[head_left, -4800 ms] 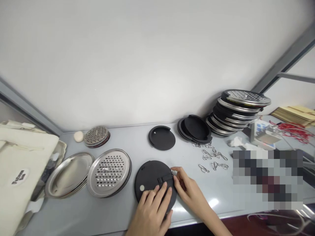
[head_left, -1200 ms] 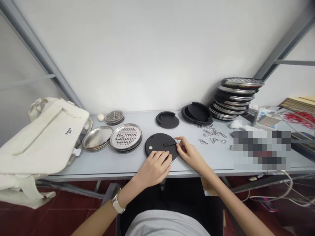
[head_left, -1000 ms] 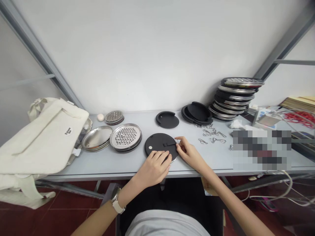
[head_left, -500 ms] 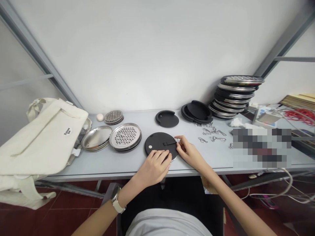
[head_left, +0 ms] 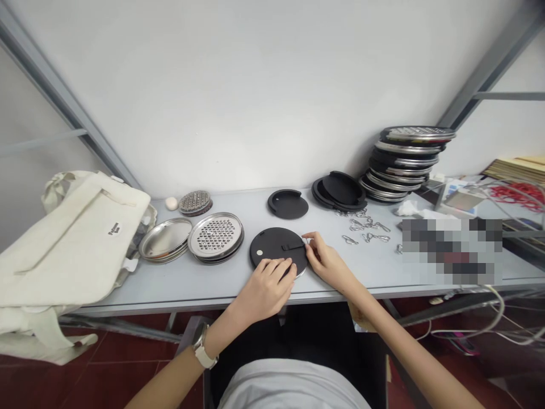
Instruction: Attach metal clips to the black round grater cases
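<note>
A round black disc (head_left: 272, 241) lies on the table in front of me, with a pale dot at its left, a small slotted tab near its middle and a silvery rim showing at the lower right. Across its near edge rests my left hand (head_left: 270, 284), palm down, fingers stretched out flat. My right hand (head_left: 321, 258) is closed in a pinch at the disc's right edge, holding a thin metal wire piece (head_left: 305, 241) whose far end is hidden. Several loose bent wire clips (head_left: 370, 227) lie to the right of it.
Left of the disc sit a stack with a metal grater plate (head_left: 217, 236), plain metal lids (head_left: 166, 238) and a smaller grater disc (head_left: 195, 201). Behind are black covers (head_left: 287, 204) and a tall stack of grater discs (head_left: 409, 162). A cream bag (head_left: 80, 244) covers the left end.
The view has tilted slightly. Both hands stay at the disc; the right fingers have barely shifted at its edge.
</note>
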### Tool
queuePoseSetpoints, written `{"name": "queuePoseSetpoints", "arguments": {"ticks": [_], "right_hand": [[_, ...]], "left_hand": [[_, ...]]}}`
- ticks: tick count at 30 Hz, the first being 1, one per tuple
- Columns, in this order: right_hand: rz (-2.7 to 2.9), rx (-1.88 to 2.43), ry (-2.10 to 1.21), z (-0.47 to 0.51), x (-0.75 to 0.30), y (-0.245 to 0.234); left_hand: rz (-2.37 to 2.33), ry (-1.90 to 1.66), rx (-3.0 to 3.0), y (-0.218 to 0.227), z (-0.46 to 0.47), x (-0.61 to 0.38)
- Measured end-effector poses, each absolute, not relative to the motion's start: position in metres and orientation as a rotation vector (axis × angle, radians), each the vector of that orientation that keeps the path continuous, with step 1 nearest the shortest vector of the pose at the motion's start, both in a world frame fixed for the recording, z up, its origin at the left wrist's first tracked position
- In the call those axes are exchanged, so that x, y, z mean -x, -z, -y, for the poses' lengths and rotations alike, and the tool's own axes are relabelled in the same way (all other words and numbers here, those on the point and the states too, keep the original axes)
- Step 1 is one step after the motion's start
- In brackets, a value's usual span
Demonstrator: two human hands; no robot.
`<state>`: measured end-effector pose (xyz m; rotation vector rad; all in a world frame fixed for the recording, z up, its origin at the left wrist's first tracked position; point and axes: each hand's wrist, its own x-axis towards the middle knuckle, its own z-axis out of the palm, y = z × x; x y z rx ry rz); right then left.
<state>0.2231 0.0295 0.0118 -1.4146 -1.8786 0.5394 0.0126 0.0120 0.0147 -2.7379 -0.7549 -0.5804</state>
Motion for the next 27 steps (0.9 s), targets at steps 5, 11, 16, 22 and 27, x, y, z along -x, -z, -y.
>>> {"name": "queuePoseSetpoints", "arguments": {"ticks": [5, 11, 16, 22, 27], "right_hand": [[1.868, 1.407, -0.557, -0.029, -0.2237, -0.0108], [1.846, 1.43, -0.582, -0.0299, -0.2248, -0.0093], [1.82, 1.394, -0.625, -0.0306, -0.2265, -0.0103], [1.788, 1.379, -0.658, -0.0311, -0.2276, -0.0119], [1.775, 1.378, -0.622, -0.0309, -0.2266, -0.0126]], "left_hand": [[0.749, 0.581, 2.74, -0.0147, -0.0119, -0.0127], [0.754, 0.581, 2.736, -0.0146, -0.0117, -0.0123], [0.752, 0.582, 2.74, -0.0137, -0.012, -0.0117], [0.754, 0.578, 2.731, -0.0144, -0.0118, -0.012], [0.752, 0.57, 2.73, -0.0141, -0.0118, -0.0118]]}}
